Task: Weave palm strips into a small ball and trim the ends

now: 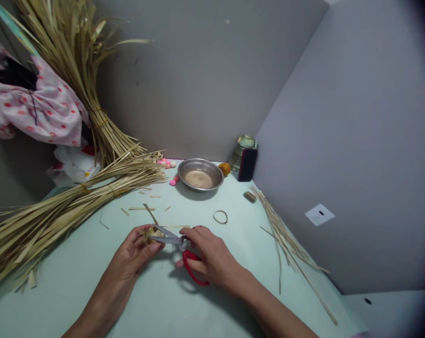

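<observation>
Between the thumb and fingers of my left hand (136, 251) is a small woven straw piece (151, 233), pale yellow, with one strip (150, 213) sticking up from it. My right hand (210, 256) grips a pair of red-handled scissors (194, 268). The scissor blades are parted and point left, right at the woven piece. Whether a strip lies between the blades I cannot tell. My left fingers partly cover the piece. Both hands are above the pale green tabletop (156, 300).
Long straw bundles (74, 206) lie at left, another (92, 84) leans on the wall. A metal bowl (200, 188) of liquid stands at the back, near a phone (248, 165) against a jar (236, 155). A straw ring (220, 217) and loose strips (286, 234) lie at right.
</observation>
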A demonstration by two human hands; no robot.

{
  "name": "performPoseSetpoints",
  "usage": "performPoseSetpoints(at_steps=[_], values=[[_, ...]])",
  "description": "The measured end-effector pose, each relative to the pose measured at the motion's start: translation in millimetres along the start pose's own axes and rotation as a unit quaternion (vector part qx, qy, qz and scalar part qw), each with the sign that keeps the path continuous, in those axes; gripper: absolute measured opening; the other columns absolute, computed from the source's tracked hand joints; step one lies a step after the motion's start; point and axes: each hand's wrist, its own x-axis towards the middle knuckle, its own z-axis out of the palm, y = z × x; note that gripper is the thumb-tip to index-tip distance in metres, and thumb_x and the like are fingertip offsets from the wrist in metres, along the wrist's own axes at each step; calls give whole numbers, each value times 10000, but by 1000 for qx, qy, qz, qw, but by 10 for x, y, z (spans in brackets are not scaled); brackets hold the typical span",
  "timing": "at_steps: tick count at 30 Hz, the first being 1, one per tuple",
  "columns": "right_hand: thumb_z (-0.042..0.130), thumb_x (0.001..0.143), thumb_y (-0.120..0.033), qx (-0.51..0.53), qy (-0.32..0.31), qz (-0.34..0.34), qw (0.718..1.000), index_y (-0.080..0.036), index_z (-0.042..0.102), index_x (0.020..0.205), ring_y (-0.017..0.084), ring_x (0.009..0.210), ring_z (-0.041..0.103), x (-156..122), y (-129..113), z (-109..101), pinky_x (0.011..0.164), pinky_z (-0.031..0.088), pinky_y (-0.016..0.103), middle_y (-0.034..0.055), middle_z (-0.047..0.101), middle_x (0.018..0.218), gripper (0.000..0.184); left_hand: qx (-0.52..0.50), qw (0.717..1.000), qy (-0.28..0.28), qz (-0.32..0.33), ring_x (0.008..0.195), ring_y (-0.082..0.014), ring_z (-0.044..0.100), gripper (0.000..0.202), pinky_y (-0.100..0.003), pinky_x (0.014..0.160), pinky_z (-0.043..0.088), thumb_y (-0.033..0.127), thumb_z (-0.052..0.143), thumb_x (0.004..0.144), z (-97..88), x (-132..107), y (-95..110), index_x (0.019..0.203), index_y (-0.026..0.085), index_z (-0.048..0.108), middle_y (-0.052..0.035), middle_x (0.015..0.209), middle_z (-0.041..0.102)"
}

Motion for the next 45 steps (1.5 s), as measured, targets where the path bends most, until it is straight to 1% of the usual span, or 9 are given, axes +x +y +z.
performPoseSetpoints(at_steps=[7,12,16,23,27,30,34,41,45], values=[[719,915,-421,43,-43,0,998,-245,605,1146,169,808,581,7,-1,-28,709,413,253,4,655,901,312,23,1000,-1,-8,938,-203,708,486,-296,889,504,367,895,682,8,8,-13,1100,257,673,-17,984,792],[697,928,-433,-12,-22,-7,1000,-232,560,1259,214,913,605,-3,15,-12,744,420,283,62,677,1022,411,30,1000,6,9,923,-218,711,477,-294,882,504,349,911,643,58,-21,-1,1056,237,700,-44,1014,793],[702,930,-372,-27,-38,2,999,-226,572,1211,208,862,612,0,31,3,711,415,278,50,679,964,342,33,999,4,1,975,-231,715,470,-306,917,498,357,904,658,75,-33,4,1067,240,704,-55,1067,795],[657,943,-275,31,-30,26,999,-230,590,1188,196,867,631,15,27,-31,742,441,273,50,693,998,258,-21,998,-27,-45,990,-245,758,436,-338,952,574,265,877,715,21,-3,30,1118,217,718,-67,1093,793],[653,947,-303,113,11,59,992,-251,610,1169,171,847,624,14,25,-56,755,451,254,23,701,1010,232,-65,995,-34,-63,1055,-228,758,452,-287,975,587,157,835,757,-8,-23,72,1183,240,710,-57,1156,792],[671,934,-313,113,28,77,990,-250,622,1171,170,829,613,12,38,-55,750,453,263,21,702,998,250,-94,993,-40,-53,1135,-223,729,375,-275,1016,572,148,787,819,-11,-32,92,1178,239,722,-58,1194,786],[682,932,-350,83,27,75,993,-249,619,1205,187,876,621,9,52,-55,791,467,292,39,700,1037,299,-110,993,-37,-34,1082,-227,747,247,-313,1004,595,218,746,880,-9,-16,93,1128,210,750,-67,1135,804],[745,865,-510,-6,-20,46,999,-251,546,1325,257,1016,585,-4,46,-45,835,477,339,90,615,1105,564,-65,997,-34,-12,1184,-194,683,328,-238,1001,566,271,753,883,-55,52,52,1206,269,697,-22,1327,733],[721,882,-525,-20,-15,39,999,-229,544,1321,265,1025,581,4,18,-10,845,475,349,96,608,1103,559,-32,999,-44,3,1315,-202,588,402,-237,1073,485,288,769,865,-58,38,24,1248,291,647,-13,1404,682]])
